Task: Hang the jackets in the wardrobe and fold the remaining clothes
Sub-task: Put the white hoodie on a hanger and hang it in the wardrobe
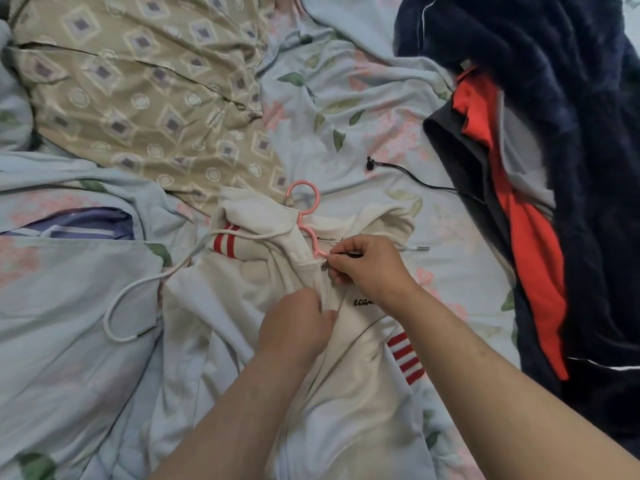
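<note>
Fingers (334, 263) at metal zip pull (325, 265), soft cream jacket (346, 393).

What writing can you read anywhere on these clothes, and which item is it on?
"ecam": black script on the chest of the white jacket, cut off by the right hand, so the rest is hidden.
A thin line of print inside the jacket's collar beside the pink hanger: too small to read.
Nothing else legible.

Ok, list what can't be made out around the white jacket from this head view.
- Zipper pull: hidden under the right hand's pinching fingers.
- Pink hanger: only hook and neck show; its arms lie inside the white jacket.
- Chest lettering: cut off by the right wrist.
- Left hand's grip: fingers curl out of sight into the fabric.
- Wardrobe: not in frame.
</note>
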{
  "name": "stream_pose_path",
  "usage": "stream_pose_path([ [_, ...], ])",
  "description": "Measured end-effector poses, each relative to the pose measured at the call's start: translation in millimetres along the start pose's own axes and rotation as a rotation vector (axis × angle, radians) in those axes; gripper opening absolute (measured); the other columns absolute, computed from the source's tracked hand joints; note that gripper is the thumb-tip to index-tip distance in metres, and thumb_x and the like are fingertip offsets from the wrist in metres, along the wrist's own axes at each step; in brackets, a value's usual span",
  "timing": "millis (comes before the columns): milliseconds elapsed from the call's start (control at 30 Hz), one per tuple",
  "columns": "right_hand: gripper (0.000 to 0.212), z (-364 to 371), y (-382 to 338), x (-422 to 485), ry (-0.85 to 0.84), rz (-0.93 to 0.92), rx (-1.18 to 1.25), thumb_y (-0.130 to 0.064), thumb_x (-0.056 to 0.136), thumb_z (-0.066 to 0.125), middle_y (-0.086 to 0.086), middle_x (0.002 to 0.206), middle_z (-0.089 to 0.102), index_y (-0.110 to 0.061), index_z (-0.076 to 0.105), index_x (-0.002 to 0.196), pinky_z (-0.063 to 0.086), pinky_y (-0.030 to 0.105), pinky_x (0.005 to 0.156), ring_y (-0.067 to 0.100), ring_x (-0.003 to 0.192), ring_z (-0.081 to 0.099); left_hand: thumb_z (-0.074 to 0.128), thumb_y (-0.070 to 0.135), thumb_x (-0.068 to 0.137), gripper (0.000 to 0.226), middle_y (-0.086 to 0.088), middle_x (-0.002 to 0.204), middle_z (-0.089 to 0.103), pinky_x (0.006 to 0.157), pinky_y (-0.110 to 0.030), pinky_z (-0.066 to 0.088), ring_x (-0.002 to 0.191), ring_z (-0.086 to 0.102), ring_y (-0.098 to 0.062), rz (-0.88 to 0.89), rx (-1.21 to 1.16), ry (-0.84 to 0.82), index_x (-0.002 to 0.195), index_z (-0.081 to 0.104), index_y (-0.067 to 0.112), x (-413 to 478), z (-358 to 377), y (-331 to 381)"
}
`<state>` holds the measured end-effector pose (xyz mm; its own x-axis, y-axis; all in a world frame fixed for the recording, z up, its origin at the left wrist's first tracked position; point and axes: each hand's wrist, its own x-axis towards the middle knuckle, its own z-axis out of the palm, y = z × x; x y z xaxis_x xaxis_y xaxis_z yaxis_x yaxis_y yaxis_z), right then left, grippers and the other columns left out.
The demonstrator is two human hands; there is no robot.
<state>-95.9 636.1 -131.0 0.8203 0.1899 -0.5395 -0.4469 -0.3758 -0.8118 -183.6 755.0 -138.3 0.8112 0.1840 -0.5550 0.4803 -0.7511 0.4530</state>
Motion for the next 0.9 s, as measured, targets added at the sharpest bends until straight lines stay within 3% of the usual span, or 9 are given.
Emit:
stream_pose_path([
  [67,0.009,1.6,0.3,3.6,0.022,-0.022,-0.067,-0.004,0.085,0.072,0.014,0.068,0.072,-0.008,0.071,0.076,0.061,0.042,0.070,0.020,0.058,0.065,0.060,0.034,0.092,0.035,0.005,0.069,0.046,0.062,-0.032,0.037,0.083,0.060,-0.026,0.015,0.018,-0.032,0.067,0.039,0.022,7.0,8.5,-3.5],
  [167,0.010,4.9,2.8,7.8,0.087,-0.059,-0.169,-0.007,0.083,0.074,0.008,0.064,0.071,-0.009,0.072,0.074,0.060,0.042,0.069,0.015,0.056,0.064,0.063,0.030,0.090,0.038,0.004,0.062,0.044,0.052,-0.030,0.031,0.065,0.051,-0.019,0.016,0.049,-0.069,0.062,0.040,0.019,10.1,15.0,-11.6],
  [233,0.011,9.0,5.0,5.8,0.098,-0.056,-0.184,-0.007,0.083,0.072,0.004,0.062,0.070,-0.012,0.073,0.073,0.060,0.039,0.067,0.011,0.055,0.063,0.065,0.030,0.087,0.040,0.004,0.058,0.043,0.047,-0.028,0.027,0.057,0.044,-0.016,0.011,0.073,-0.117,0.058,0.040,0.019,12.6,12.7,-16.0],
  [333,0.012,13.1,0.9,1.2,0.020,-0.073,-0.184,-0.017,0.083,0.071,-0.007,0.064,0.071,-0.020,0.076,0.072,0.055,0.029,0.064,0.005,0.058,0.063,0.066,0.037,0.083,0.038,0.004,0.060,0.050,0.052,-0.027,0.033,0.063,0.053,-0.017,0.007,0.093,-0.135,0.058,0.046,0.017,12.6,-2.8,-16.3],
  [400,0.014,12.4,-5.8,7.1,0.126,-0.161,-0.213,-0.019,0.084,0.067,-0.008,0.069,0.071,-0.018,0.075,0.073,0.052,0.028,0.067,0.006,0.066,0.064,0.064,0.047,0.083,0.034,0.007,0.068,0.058,0.058,-0.029,0.038,0.072,0.059,-0.018,0.011,0.090,0.013,0.066,0.054,0.020,10.8,-16.9,-17.7],
  [467,0.014,9.5,-12.1,19.2,0.268,-0.298,-0.406,-0.015,0.086,0.061,-0.004,0.080,0.071,-0.014,0.073,0.082,0.047,0.029,0.074,0.013,0.081,0.062,0.068,0.049,0.079,0.028,0.005,0.077,0.060,0.061,-0.032,0.041,0.077,0.058,-0.022,0.062,0.071,0.309,0.076,0.058,0.022,11.0,-34.2,-23.6],
  [567,0.023,8.0,-15.0,39.3,0.172,-0.304,-0.781,-0.021,0.090,0.059,0.008,0.105,0.065,-0.014,0.071,0.107,0.040,0.033,0.086,0.027,0.102,0.056,0.079,0.039,0.071,0.045,-0.018,0.098,0.059,0.080,-0.046,0.044,0.093,0.054,-0.040,0.094,0.223,0.559,0.099,0.062,0.008,25.4,-53.9,-42.2],
  [733,0.042,16.5,-14.6,47.4,0.035,-0.282,-1.011,-0.060,0.086,0.056,0.003,0.096,0.065,-0.023,0.071,0.096,0.044,0.038,0.081,0.031,0.098,0.054,0.079,0.037,0.076,0.062,-0.025,0.117,0.052,0.097,-0.050,0.038,0.114,0.047,-0.043,0.015,0.024,0.508,0.116,0.052,-0.002,52.7,-69.7,-71.1],
  [900,0.035,23.3,-19.3,39.7,-0.079,-0.233,-0.940,-0.040,0.089,0.058,-0.006,0.064,0.049,-0.022,0.047,0.061,0.038,0.034,0.068,0.026,0.082,0.053,0.062,0.050,0.085,0.044,0.000,0.109,0.061,0.079,-0.037,0.044,0.102,0.058,-0.027,-0.040,-0.054,0.138,0.115,0.051,0.021,70.9,-94.0,-86.3],
])
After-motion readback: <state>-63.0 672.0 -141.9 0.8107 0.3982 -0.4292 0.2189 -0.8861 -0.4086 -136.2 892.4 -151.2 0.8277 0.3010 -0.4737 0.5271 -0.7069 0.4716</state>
